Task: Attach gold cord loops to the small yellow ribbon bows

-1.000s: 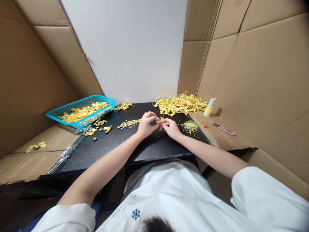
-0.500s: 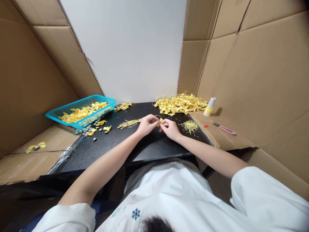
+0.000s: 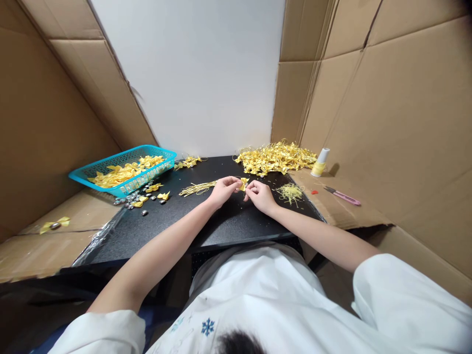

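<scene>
Over the middle of the black table (image 3: pixel 158 228), a small yellow ribbon bow (image 3: pixel 244 184) is pinched between my two hands. My left hand (image 3: pixel 225 191) has thumb and forefinger closed on its left side. On its right side, the fingertips of my right hand (image 3: pixel 259 195) are also pressed together on it. Fingers cover part of the bow, so its centre is hard to make out. Beside my left hand lies a bundle of gold cords (image 3: pixel 197 188). A heap of pale yellow thread scraps (image 3: pixel 290 193) is just right of my right hand.
A blue basket (image 3: pixel 110 191) of yellow bows stands at the left, with shiny metal beads (image 3: pixel 129 200) in front. Far right are a pile of corded bows (image 3: pixel 280 156), a thread spool (image 3: pixel 320 163) and a pink craft knife (image 3: pixel 344 196). Cardboard walls (image 3: pixel 398 123) enclose the sides.
The cord loop that arched above my fingers is no longer visible there. More of the yellow bow shows between my hands, and my left fingers have shifted slightly.
</scene>
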The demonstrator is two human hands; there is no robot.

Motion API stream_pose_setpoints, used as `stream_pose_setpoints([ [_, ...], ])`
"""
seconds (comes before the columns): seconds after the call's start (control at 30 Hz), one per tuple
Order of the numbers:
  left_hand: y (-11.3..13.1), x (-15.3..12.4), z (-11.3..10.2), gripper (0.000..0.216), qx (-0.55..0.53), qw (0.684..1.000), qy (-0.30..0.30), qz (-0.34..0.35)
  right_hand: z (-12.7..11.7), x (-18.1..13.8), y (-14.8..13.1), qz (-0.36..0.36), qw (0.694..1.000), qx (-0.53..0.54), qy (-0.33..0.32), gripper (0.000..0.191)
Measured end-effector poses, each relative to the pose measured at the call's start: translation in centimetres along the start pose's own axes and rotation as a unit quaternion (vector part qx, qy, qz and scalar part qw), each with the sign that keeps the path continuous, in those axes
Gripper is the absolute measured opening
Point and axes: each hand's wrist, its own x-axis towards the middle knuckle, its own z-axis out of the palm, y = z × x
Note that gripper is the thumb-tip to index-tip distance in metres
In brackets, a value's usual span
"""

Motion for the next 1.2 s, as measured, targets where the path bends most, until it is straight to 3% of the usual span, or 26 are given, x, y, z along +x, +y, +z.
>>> stream_pose_setpoints([
  [0.2, -0.24, 0.06, -0.07, 0.03, 0.015, 1.0, 0.006, 0.014, -0.07, 0.0, -0.12, -0.001, 1.0, -0.003, -0.002, 0.011],
  [0.6, -0.01, -0.67, 0.02, 0.024, 0.174, 0.977, 0.047, 0.111, 0.02, 0.0, -0.21, 0.021, 1.0, 0.005, -0.011, 0.012],
  [1.2, 0.01, -0.82, 0.28, 0.016, 0.233, 0.96, 0.058, 0.141, 0.4, 0.31, 0.49, 0.042, 0.998, 0.031, -0.022, 0.01],
])
